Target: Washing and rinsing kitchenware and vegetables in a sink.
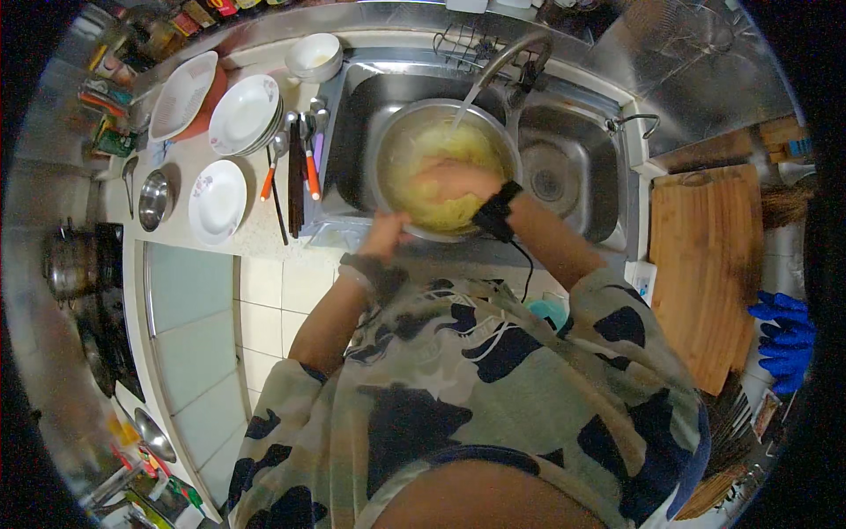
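A large round metal basin rests at the left bowl of a stainless-steel sink, holding water and pale yellow, shredded-looking food. Water runs into it from the curved faucet. My right hand is down in the basin among the food, blurred; whether its fingers are closed on any food cannot be told. My left hand grips the basin's near-left rim. Both wrists wear dark bands, and a cable hangs from the right one.
Left on the counter are stacked white plates, a single plate, a colander, white bowls, a metal bowl, orange-handled spoons and dark chopsticks. The second sink bowl and a wooden cutting board lie right.
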Motion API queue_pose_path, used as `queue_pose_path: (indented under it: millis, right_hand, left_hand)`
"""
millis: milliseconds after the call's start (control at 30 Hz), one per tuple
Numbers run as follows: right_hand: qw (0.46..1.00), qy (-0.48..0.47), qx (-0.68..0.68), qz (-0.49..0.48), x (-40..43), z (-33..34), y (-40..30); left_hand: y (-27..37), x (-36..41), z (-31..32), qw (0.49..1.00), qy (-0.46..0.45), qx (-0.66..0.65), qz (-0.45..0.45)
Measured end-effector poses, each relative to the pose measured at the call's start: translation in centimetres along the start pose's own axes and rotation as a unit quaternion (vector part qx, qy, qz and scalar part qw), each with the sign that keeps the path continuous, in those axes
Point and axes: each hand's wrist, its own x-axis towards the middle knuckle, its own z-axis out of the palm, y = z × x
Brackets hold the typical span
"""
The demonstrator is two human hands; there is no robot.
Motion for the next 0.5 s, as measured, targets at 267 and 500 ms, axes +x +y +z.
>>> queue_pose_path:
  millis: [267,500]
  right_hand:
    - [0.961,0.124,0.185,0.162,-6.5,-1.0,-5.1]
    - [0.933,0.322,0.083,0.138,-2.1,1.8,4.7]
  left_hand:
    - [-0.8,0.3,-0.2,0.996,0.083,-0.041,0.009]
    - [-0.6,0.8,-0.1,0.996,0.075,-0.047,0.028]
